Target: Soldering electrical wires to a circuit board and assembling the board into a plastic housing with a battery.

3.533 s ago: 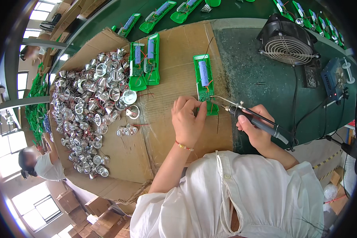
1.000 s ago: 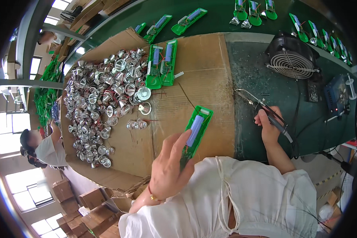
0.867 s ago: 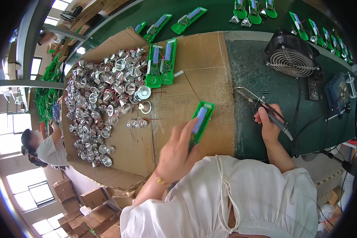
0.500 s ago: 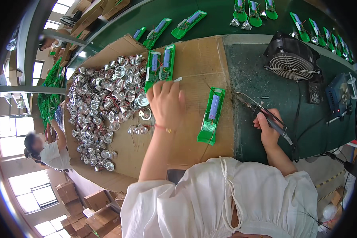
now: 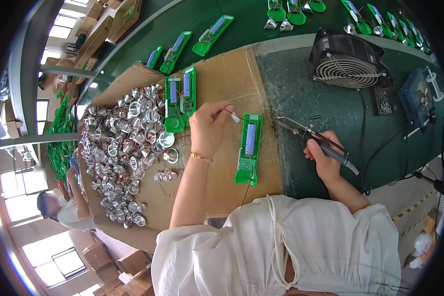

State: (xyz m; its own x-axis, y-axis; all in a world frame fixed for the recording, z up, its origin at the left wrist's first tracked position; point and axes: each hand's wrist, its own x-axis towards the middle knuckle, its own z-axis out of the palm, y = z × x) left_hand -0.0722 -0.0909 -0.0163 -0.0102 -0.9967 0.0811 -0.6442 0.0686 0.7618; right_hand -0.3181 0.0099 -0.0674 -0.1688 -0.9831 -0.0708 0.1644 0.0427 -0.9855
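Two hands: the left hand (image 5: 208, 126) pinched narrow, the right hand (image 5: 325, 154) wrapped around a soldering iron (image 5: 336, 155); both busy, neither spare!
Near wire: a thin dark lead (image 5: 244, 197) trailed from the green housing (image 5: 245, 176) towards the white top (image 5: 222, 256); a snag there, had the body leaned in, looked an easy way to trouble.
Iron tip: off to the housing's right, apart from it; a careless drift left, if hot, might have marked plastic or the blue cell (image 5: 250, 139).
Green housing: on the cardboard (image 5: 222, 192) between the hands, open side up, cell and circuit board (image 5: 244, 163) exposed; neither hand gripped its body, so a tug could have swung it round or strained a joint.
Left pinch: thumb and fingertips met at an upper dark wire (image 5: 230, 112) running towards the housing's far end; a small white piece (image 5: 235, 119) sat close by, whether held too I couldn't tell; so thin a wire might well have slipped.
Lamp cups: heaped (image 5: 118, 158) to the left, leads tangled; a brushing forearm might have scattered some.
Paired housings: beside the heap (image 5: 174, 121); a wide backswing risked nudging them.
Fan: farther off (image 5: 350, 71); a caught cable could have shifted it.
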